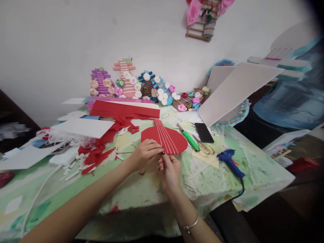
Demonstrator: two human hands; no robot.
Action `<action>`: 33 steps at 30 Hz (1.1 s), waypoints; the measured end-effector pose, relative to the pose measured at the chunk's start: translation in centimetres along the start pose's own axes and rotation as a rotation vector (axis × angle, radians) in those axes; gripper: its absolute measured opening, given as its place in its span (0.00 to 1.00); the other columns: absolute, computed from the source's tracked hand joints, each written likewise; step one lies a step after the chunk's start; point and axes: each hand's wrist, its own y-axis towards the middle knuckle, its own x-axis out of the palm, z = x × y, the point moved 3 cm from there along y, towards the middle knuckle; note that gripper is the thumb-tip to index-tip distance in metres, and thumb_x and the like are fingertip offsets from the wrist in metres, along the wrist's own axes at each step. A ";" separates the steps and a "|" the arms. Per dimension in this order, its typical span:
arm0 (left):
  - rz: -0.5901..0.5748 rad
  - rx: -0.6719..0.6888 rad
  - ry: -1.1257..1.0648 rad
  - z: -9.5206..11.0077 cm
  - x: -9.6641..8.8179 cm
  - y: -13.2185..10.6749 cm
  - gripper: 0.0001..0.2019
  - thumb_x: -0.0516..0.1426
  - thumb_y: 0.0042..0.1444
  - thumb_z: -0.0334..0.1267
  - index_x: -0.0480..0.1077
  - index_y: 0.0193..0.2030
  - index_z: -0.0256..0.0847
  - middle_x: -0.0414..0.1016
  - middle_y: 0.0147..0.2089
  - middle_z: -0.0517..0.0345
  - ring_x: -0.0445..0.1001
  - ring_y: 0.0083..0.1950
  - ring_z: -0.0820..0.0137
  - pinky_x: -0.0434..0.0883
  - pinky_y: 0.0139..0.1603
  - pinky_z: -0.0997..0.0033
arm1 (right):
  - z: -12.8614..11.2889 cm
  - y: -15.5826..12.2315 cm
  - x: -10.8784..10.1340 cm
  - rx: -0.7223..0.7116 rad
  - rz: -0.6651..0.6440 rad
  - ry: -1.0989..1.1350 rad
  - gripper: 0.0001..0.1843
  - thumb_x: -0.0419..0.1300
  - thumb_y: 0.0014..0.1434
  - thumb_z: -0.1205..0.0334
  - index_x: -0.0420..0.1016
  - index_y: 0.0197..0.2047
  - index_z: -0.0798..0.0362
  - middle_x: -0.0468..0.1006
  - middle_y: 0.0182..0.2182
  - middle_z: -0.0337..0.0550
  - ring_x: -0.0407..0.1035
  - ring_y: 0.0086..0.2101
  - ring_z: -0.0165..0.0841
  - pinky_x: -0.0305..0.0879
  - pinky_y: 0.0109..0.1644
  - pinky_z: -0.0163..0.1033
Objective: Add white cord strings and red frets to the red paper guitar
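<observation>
The red, oval, flat board (pixel 178 139) strung with white cords (pixel 164 136) lies mid-table, its narrow neck toward the far edge of the paint-stained green-and-white table (pixel 265 167). My left hand (pixel 148 152) and right hand (pixel 170 170) meet at its near rim, fingertips bunched; I cannot tell whether either grip pinches a cord or the board.

An uneven tug here could skew the cords or leave one slack, and too hard a press could bend the rim.

To the board's right, the green-handled cutter (pixel 191 140) points its blade toward the far edge; sweeping the board that way could nick it. The blue glue gun (pixel 231 162) sits near the table's right-hand near edge, its black cable (pixel 242 188) hanging over, so a snag might drag it off.
</observation>
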 end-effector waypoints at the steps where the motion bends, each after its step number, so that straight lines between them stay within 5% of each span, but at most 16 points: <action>1: -0.010 0.007 0.000 0.0 0.1 0.2 0.07 0.53 0.61 0.30 0.72 0.43 0.38 0.79 0.42 0.51 0.72 0.43 0.67 0.69 0.45 0.65 | -0.1 0.0 -0.1 0.007 -0.005 -0.002 0.14 0.67 0.44 0.58 0.67 0.21 0.55 0.72 0.16 0.34 0.56 0.14 0.20 0.51 0.19 0.30; 11: -0.072 -0.033 0.030 0.1 0.6 0.3 0.09 0.51 0.61 0.29 0.72 0.40 0.38 0.79 0.45 0.51 0.69 0.41 0.68 0.67 0.44 0.66 | -0.6 -2.3 -2.3 0.118 -0.165 -0.261 0.16 0.67 0.47 0.54 0.73 0.35 0.56 0.78 0.25 0.41 0.70 0.21 0.28 0.66 0.29 0.34; 14: -0.042 -0.027 0.017 0.0 0.6 0.0 0.09 0.51 0.61 0.28 0.72 0.41 0.39 0.80 0.43 0.52 0.70 0.41 0.69 0.67 0.43 0.66 | -3.0 -3.3 -4.0 -0.053 -0.166 -0.508 0.13 0.64 0.50 0.55 0.74 0.37 0.54 0.79 0.32 0.44 0.74 0.29 0.34 0.70 0.36 0.40; 17: -0.008 -0.014 -0.002 -0.1 0.6 -0.4 0.08 0.52 0.61 0.29 0.72 0.42 0.39 0.80 0.43 0.52 0.71 0.40 0.68 0.67 0.42 0.66 | -7.8 -3.0 -7.4 -0.433 0.045 -0.846 0.12 0.60 0.54 0.55 0.75 0.39 0.52 0.80 0.36 0.47 0.74 0.36 0.39 0.68 0.45 0.45; 19: -0.002 -0.020 -0.011 -0.2 0.7 -0.6 0.08 0.52 0.61 0.29 0.72 0.43 0.40 0.80 0.44 0.52 0.71 0.41 0.68 0.67 0.42 0.66 | -11.6 -2.1 -10.4 -0.671 0.368 -1.131 0.14 0.57 0.54 0.55 0.76 0.40 0.53 0.80 0.38 0.50 0.74 0.38 0.42 0.65 0.48 0.48; 21: 0.004 -0.031 -0.015 -0.2 0.7 -0.8 0.08 0.53 0.61 0.29 0.72 0.43 0.40 0.80 0.44 0.52 0.71 0.42 0.68 0.67 0.43 0.65 | -14.7 -0.6 -13.4 -0.750 0.617 -1.373 0.18 0.55 0.54 0.57 0.76 0.43 0.57 0.79 0.39 0.55 0.72 0.40 0.47 0.64 0.49 0.51; 26: 0.008 -0.004 -0.011 0.1 0.5 -1.0 0.11 0.53 0.61 0.28 0.72 0.47 0.41 0.79 0.46 0.51 0.70 0.43 0.66 0.66 0.44 0.63 | -17.7 3.4 -18.9 -0.490 0.732 -1.901 0.30 0.52 0.55 0.55 0.69 0.53 0.72 0.74 0.45 0.70 0.67 0.48 0.56 0.59 0.52 0.56; 30: -0.021 0.030 -0.005 0.2 0.6 -1.2 0.12 0.54 0.61 0.29 0.72 0.49 0.42 0.78 0.48 0.50 0.70 0.45 0.64 0.67 0.46 0.60 | -16.9 4.7 -20.4 -0.273 0.635 -2.013 0.31 0.51 0.56 0.49 0.70 0.53 0.65 0.74 0.44 0.66 0.69 0.45 0.56 0.63 0.44 0.53; 33: -0.018 0.074 0.007 0.4 0.7 -1.3 0.11 0.55 0.61 0.31 0.72 0.49 0.43 0.78 0.48 0.49 0.72 0.46 0.65 0.68 0.45 0.61 | -17.0 5.2 -20.5 -0.271 0.738 -2.011 0.31 0.51 0.55 0.47 0.70 0.55 0.61 0.72 0.48 0.65 0.68 0.45 0.58 0.63 0.41 0.52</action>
